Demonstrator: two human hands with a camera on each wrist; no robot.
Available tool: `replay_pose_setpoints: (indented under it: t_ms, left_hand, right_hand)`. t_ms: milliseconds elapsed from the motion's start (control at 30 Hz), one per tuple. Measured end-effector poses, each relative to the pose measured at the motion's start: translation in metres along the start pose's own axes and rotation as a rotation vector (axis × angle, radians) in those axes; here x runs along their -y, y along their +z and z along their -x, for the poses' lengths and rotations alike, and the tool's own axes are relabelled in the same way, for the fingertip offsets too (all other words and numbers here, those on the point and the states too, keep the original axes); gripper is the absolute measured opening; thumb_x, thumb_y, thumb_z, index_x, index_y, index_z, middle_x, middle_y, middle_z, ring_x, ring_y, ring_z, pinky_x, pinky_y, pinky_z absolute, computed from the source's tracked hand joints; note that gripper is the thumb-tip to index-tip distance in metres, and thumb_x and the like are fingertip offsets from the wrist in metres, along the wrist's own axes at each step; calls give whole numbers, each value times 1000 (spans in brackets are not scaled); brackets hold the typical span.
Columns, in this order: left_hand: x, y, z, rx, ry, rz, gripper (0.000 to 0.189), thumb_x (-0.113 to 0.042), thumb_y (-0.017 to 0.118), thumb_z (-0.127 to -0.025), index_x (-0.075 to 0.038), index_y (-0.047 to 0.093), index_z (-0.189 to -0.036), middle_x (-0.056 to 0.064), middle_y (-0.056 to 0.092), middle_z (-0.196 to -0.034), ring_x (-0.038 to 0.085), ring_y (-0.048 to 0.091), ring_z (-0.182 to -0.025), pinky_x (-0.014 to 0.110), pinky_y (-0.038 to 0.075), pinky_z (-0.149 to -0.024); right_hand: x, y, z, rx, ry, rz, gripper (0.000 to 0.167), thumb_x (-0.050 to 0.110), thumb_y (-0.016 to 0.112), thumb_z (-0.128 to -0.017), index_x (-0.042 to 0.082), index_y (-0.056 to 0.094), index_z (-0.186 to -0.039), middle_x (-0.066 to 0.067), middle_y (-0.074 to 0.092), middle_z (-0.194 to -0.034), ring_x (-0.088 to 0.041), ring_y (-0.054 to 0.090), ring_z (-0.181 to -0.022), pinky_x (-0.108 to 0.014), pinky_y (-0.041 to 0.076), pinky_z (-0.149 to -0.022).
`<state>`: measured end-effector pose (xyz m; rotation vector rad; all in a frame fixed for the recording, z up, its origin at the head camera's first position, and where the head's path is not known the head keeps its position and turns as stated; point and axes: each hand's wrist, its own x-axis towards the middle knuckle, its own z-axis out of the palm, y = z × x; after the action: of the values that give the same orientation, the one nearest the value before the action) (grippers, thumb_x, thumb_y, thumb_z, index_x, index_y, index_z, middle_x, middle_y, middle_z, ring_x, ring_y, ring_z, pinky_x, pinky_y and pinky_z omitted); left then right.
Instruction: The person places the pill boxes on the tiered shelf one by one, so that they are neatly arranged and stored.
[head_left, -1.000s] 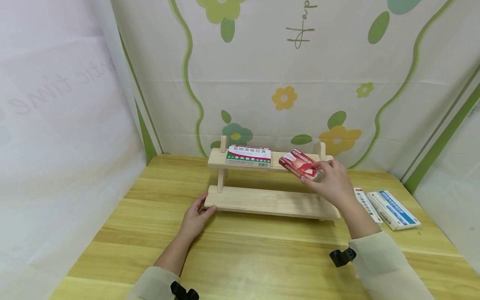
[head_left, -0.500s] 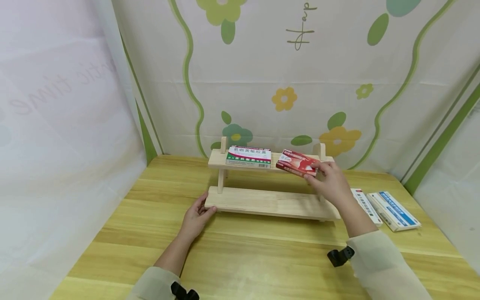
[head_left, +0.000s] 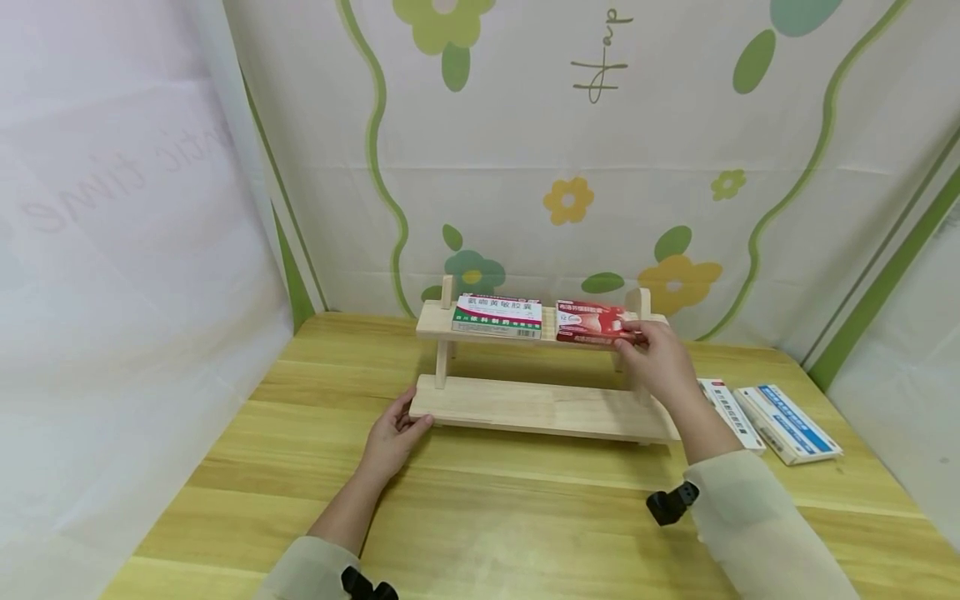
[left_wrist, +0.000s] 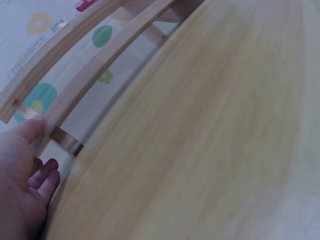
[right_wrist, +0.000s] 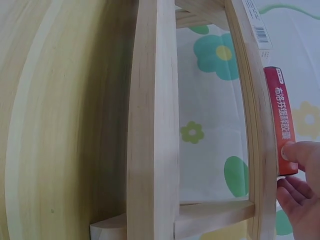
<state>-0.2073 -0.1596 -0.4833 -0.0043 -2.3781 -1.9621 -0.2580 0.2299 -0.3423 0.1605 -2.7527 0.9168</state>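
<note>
A red medicine box [head_left: 589,322] lies nearly level on the right part of the upper board of a two-tier wooden shelf [head_left: 540,404]. My right hand [head_left: 660,358] pinches the box's right end; in the right wrist view the thumb presses the front of the red box [right_wrist: 281,120]. To its left on the same board is a white, green and purple medicine box [head_left: 497,317], a narrow gap between them. My left hand [head_left: 392,435] grips the left end of the lower board. In the left wrist view that hand [left_wrist: 25,175] has its thumb against the board's end, fingers below.
Right of the shelf, a narrow white medicine box [head_left: 732,417] and a white-and-blue medicine box [head_left: 789,423] lie on the wooden table [head_left: 480,508]. A patterned cloth [head_left: 510,150] hangs behind the shelf, and more cloth stands at both sides.
My right hand has turned the red box from a slant to nearly parallel with the upper board and lowered it there. The left hand has kept its place on the shelf.
</note>
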Motion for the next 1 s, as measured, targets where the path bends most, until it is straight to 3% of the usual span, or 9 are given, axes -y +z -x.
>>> replay_pose_setpoints:
  t_ms: [200, 467, 667, 867, 1000]
  left_hand:
    - [-1, 0, 1, -2, -2, -3, 68, -20, 69, -92, -7, 36, -151, 18, 46, -149, 30, 49, -133, 39, 43, -108]
    - [-3, 0, 1, 7, -11, 9, 68, -20, 69, -93, -9, 36, -151, 17, 46, -149, 29, 50, -131, 32, 45, -103]
    - [-5, 0, 2, 10, -2, 5, 68, -21, 68, -94, -9, 35, -152, 16, 44, -151, 29, 47, -134, 41, 41, -110]
    - [-5, 1, 2, 2, -2, -1, 69, -21, 69, -93, -8, 35, -152, 19, 47, -148, 30, 49, -133, 31, 44, -105]
    - [-5, 1, 1, -1, -4, 4, 68, -21, 69, -93, -9, 35, -151, 18, 47, -148, 29, 49, -133, 32, 44, -106]
  right_hand:
    - [1, 4, -4, -40, 2, 33, 40, 21, 59, -98, 1, 57, -133, -26, 53, -132, -39, 51, -117, -56, 43, -99]
    - [1, 5, -2, -73, 15, -12, 45, 24, 59, -98, 1, 55, -136, -26, 52, -133, -38, 55, -111, -53, 48, -95]
    - [-6, -1, 10, -98, 34, -90, 57, 34, 59, -97, 1, 46, -143, -26, 49, -136, -41, 51, -120, -55, 44, -100]
    - [-20, -11, 23, -108, 70, -87, 62, 39, 58, -98, 1, 42, -145, -29, 41, -144, -47, 44, -128, -59, 40, -104]
    - [-31, -17, 34, -109, 107, -77, 66, 44, 55, -98, 2, 39, -147, -28, 40, -145, -48, 41, -130, -62, 39, -102]
